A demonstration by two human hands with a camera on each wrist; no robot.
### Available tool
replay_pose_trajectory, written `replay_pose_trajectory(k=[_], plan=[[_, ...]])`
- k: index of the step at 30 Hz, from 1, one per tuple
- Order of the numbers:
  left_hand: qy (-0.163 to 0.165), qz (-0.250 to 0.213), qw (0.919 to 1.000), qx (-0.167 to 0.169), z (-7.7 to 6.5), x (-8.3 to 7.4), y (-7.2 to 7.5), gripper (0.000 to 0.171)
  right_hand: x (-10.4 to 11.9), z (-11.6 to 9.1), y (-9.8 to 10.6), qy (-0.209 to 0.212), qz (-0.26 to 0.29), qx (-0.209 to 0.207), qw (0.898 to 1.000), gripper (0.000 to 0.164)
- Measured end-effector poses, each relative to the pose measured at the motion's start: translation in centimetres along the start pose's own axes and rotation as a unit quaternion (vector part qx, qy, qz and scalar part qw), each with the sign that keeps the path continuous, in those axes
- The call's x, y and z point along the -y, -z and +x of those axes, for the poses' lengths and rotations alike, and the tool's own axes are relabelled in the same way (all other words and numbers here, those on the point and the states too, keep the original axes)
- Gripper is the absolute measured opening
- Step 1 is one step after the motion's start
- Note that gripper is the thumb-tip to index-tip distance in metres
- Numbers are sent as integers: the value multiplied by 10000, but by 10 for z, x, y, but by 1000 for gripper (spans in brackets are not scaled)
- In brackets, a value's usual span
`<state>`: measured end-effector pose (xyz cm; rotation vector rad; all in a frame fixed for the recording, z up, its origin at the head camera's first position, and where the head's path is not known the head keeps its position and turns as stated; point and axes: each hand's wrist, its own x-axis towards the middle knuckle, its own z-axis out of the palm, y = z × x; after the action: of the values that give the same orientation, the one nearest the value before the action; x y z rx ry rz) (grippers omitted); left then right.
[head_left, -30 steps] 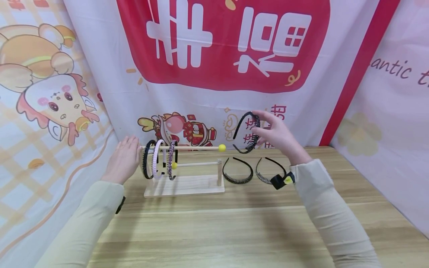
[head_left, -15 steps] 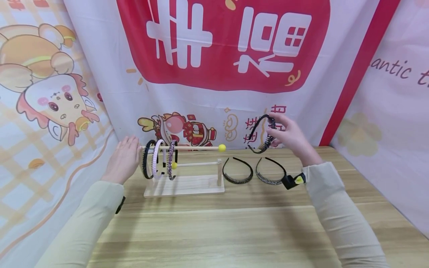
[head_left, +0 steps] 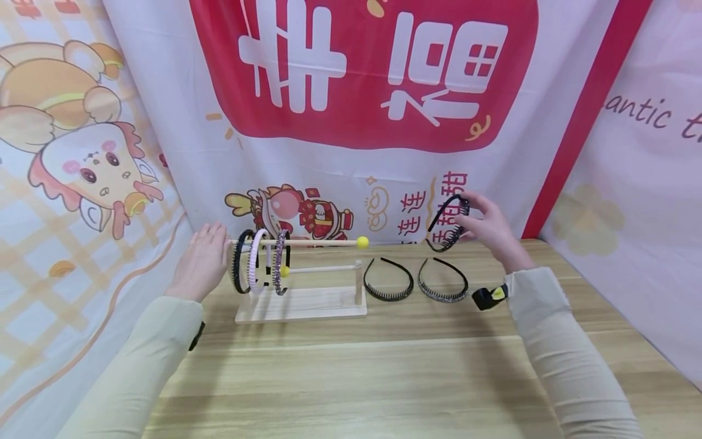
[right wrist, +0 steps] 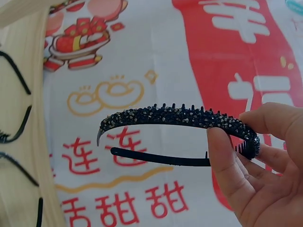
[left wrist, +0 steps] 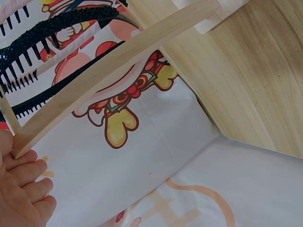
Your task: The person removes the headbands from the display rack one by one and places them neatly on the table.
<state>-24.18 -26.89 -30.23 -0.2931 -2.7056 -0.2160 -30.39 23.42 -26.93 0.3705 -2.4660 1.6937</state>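
Note:
My right hand (head_left: pixel 488 228) pinches a black toothed headband (right wrist: pixel 180 116) between thumb and fingers, raised over the table's back right. Dark sparkling stones cover its outer band, and its ends point left in the right wrist view. My left hand (head_left: pixel 200 262) rests against the top of a wooden upright (left wrist: pixel 90 85) of the display stand (head_left: pixel 301 305), its fingers together. From the stand's upper rod (head_left: pixel 323 242) hang a black headband (head_left: pixel 237 262), a pale pink headband (head_left: pixel 254 262) and a purple glittery headband (head_left: pixel 278 262).
Two more toothed headbands lie right of the stand: a black headband (head_left: pixel 389 297) and a silver-glitter headband (head_left: pixel 444 297). The lower rod (head_left: pixel 323 269) ends in a yellow ball (head_left: pixel 284 271), as does the upper. Printed cloth (head_left: pixel 351 164) walls the back and sides.
My right hand has carried the black headband to the right and slightly down, away from the upper rod's yellow ball. The left hand and the hanging headbands stay in place.

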Motion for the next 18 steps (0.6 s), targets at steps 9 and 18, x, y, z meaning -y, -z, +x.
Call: replay_pose_trajectory(k=[9,18], plan=[[1,0,10000,38,1,2,0,47,-28,3,13,-161,170,-252,9994,61],[-3,-49,10000,43,1,2,0,47,-50,4,25,-458,-3,-426,9980,61]])
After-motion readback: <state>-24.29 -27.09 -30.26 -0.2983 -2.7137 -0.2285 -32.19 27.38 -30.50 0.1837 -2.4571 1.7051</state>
